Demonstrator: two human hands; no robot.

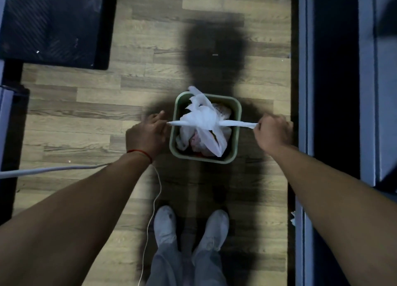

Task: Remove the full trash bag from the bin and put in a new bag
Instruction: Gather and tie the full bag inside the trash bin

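Note:
A small green square bin (235,133) stands on the wood floor in front of my feet. Inside it sits a full white trash bag (205,122), its top gathered into a knot above the bin. Two twisted ends of the bag stretch sideways from the knot. My left hand (148,133) grips the left end just beside the bin's left rim. My right hand (271,133) is fisted round the right end, past the bin's right rim. Both ends look pulled taut. The bag's lower part is hidden inside the bin.
A black mat (53,23) lies at the far left. A thin white cable (154,202) runs along the floor by my left foot, and a grey hose (53,169) comes in from the left. Dark blue-framed furniture (307,92) lines the right side.

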